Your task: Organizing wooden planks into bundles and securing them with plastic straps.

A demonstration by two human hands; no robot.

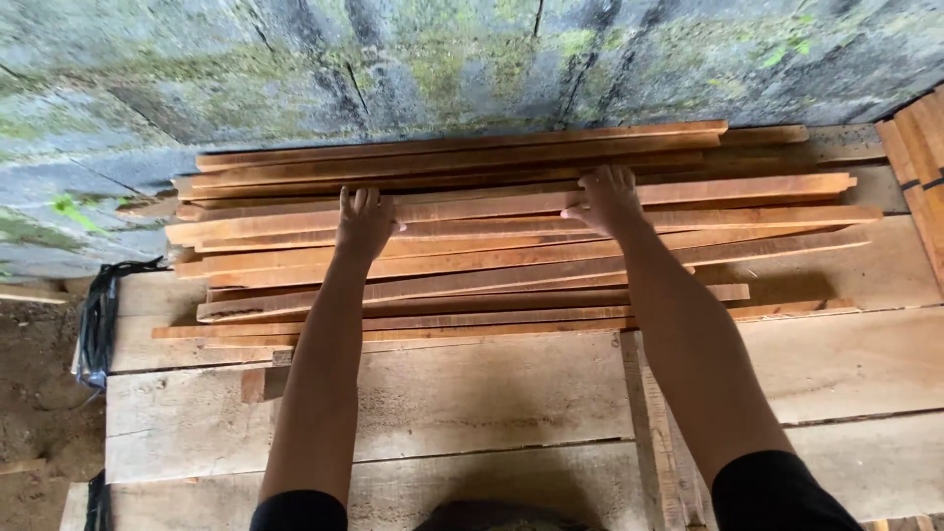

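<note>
Head view, the only one we have, looks down along both of our bare forearms to a stack of thin wooden slats [511,231] lying lengthwise on broad pale planks [472,393]. We have our left hand [364,221] pressed palm-down on the upper slats toward the left end of the stack, fingers spread forward over the far edge of one slat; it bears on the wood, and whether the fingertips curl around that edge we cannot tell. Our right hand [607,200] rests on the slats right of centre, fingers bent over a slat edge and thumb pointing left, so it appears to grip the top slat rather than merely lie on it. We judge that the hands sit well apart so that a long, flexible strip is supported at two stations and does not sag or twist. The slats are reddish-orange, rough-sawn, narrow and long, fanned slightly out of parallel, with uneven ends projecting at both sides. The stack lies close against a grey stone wall [295,69] blotched with green moss. A narrow wooden strip [651,433] lies crosswise on the planks near our right forearm, more slats [919,157] lie at the right edge, and a black strap [98,320] hangs at the left.
</note>
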